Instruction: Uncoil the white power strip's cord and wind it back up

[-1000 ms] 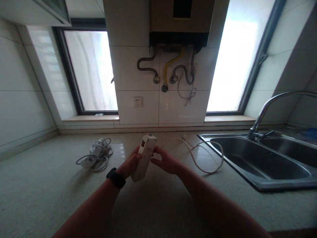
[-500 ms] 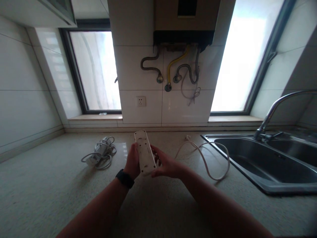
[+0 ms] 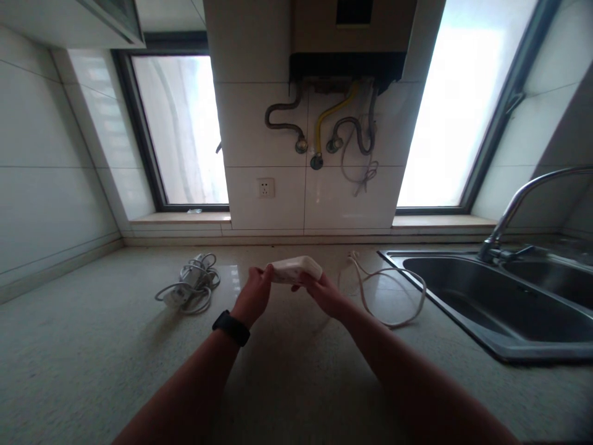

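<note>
A white power strip is held crosswise above the counter, its long side roughly level. My left hand is closed on its left end, with a dark watch on that wrist. At the other end, my right hand grips it, thumb along the near side and fingers partly hidden beneath. A white cable lies in a loop on the counter to the right of my hands; where it meets the strip is hidden. Left of my hands, a second power strip rests wrapped in its own grey-white cord.
A steel double sink with a curved faucet is set into the counter on the right. The back wall has a socket and a water heater with hoses below it. Windows stand on both sides.
The power strip has turned from upright, its screwed underside toward me, to lying crosswise. My right hand has moved up to its right end, and the cable loop has shifted slightly.
</note>
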Tool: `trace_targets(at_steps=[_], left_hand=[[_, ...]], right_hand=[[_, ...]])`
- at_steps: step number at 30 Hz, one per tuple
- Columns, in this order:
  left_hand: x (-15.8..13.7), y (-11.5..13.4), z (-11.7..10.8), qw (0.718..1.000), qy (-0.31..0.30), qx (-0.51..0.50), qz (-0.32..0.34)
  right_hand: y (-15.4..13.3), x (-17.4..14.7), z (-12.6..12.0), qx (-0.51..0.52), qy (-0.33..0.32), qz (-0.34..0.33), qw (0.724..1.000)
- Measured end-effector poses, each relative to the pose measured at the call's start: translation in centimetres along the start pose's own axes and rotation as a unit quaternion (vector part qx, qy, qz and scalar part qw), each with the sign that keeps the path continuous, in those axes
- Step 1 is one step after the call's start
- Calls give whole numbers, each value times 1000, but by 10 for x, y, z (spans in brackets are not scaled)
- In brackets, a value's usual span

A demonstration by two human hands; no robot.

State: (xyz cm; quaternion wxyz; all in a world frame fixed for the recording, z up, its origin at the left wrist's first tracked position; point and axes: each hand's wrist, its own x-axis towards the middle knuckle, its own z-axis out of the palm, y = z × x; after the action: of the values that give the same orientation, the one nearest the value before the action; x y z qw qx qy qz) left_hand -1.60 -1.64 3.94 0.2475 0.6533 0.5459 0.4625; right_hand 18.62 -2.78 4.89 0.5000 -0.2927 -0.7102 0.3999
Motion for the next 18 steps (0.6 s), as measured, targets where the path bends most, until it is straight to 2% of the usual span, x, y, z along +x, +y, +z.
trace_targets(at_steps=[2, 3, 5, 6, 9, 13, 18], left_hand=[[-2, 3, -2, 991, 37, 67, 112], [-4, 6, -3, 976, 40, 112, 181], [-8, 11, -4, 943, 27, 172, 285], [-9, 14, -4, 932, 15, 182, 314], [-16, 22, -5, 936, -53, 151, 315], [-25, 32, -7, 943, -220, 25, 248], [-31, 40, -4, 909, -325, -151, 215]], right_hand=[[1, 5, -7, 45, 26, 50, 997], [1, 7, -10, 49, 28, 76, 996], [0, 8, -16, 32, 20, 113, 993], [0, 8, -17, 20, 13, 126, 992], [-2, 4, -16, 24, -24, 149, 988], [-6, 1, -9, 51, -68, 152, 985], [-17, 1, -11, 38, -65, 152, 985]])
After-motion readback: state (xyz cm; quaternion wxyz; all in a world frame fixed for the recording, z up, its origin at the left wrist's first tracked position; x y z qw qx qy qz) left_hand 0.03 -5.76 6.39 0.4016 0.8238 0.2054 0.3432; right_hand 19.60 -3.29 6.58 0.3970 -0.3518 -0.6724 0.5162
